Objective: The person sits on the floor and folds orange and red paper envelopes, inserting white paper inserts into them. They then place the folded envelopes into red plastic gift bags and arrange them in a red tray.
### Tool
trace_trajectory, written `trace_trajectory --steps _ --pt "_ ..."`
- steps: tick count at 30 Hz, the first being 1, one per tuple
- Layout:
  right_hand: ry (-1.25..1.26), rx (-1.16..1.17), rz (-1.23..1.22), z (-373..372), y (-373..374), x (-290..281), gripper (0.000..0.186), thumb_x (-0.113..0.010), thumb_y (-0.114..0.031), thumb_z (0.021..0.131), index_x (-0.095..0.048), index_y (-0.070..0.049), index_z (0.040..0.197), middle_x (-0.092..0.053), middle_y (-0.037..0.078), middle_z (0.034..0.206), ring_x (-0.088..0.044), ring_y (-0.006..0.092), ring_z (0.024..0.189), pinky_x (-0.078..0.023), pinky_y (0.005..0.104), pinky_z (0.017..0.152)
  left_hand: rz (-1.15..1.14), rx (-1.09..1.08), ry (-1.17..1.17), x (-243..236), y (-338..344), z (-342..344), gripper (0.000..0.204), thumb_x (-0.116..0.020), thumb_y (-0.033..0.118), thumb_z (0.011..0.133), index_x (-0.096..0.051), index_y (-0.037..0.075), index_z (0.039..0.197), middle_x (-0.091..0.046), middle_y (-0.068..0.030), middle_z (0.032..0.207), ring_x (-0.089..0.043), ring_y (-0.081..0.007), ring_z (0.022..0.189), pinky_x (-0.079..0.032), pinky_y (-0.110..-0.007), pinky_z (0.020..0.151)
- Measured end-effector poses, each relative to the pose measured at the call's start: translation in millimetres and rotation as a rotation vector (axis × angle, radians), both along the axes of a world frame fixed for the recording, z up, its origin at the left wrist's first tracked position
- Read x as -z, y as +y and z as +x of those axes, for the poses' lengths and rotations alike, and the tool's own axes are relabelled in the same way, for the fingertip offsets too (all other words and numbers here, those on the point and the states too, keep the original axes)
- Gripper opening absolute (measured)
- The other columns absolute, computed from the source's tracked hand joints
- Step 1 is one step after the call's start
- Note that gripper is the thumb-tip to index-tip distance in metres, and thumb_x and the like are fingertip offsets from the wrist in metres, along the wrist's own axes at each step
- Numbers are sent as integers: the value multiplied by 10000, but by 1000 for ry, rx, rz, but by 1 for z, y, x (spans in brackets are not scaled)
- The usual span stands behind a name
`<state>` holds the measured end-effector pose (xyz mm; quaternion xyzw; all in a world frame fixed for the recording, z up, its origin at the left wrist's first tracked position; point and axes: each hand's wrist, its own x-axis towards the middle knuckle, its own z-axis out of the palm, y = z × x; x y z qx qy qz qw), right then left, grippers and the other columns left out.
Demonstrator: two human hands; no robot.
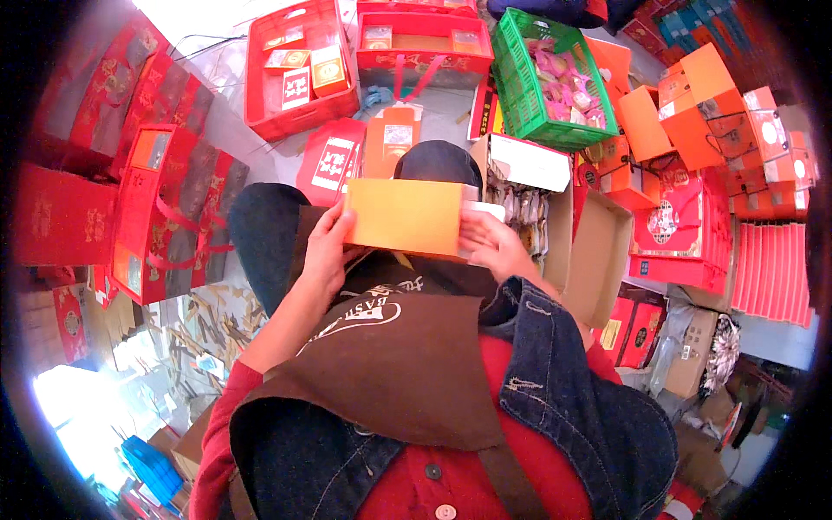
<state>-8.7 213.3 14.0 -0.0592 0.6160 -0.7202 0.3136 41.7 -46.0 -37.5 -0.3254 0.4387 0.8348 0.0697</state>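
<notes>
An orange-yellow box (404,215) lies level above my lap, in front of my knees. My left hand (324,253) is closed round its left end, thumb on the side facing me. At the other end, the fingers of my right hand (496,246) are bent against the box's edge. Something white (485,209) sticks out beside those fingers; I cannot tell whether it is a flap or a packet. Just beyond the box lie a red printed bag or card (334,160) and an orange carton (392,143).
A red crate (260,97) with small boxes and a green crate (530,91) of pink packets stand ahead. To my right are an open cardboard box (598,260) and stacked orange boxes (706,130). Red gift bags (143,204) line the left, near scattered brown scraps (204,334).
</notes>
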Motion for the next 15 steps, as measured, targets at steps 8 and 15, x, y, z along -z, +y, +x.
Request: trace_trajectory --steps 8,15 --pt "473 678 434 20 11 -2 577 -672 -124 756 -390 20 1238 -463 139 1212 -504 260 1091 -423 377 926 142 282 48 -27 9 4 830 -660 51 785 -163 188 1435 -548 -127 1127 -611 -234 932 -529 -386 742" --pt "294 666 153 -16 -19 11 683 -603 -75 831 -222 11 1391 -412 147 1296 -483 213 1140 -397 352 968 -387 680 512 -9 49 0 578 -649 146 843 -311 102 1310 -466 -92 1203 -538 -149 1012 -497 -307 782"
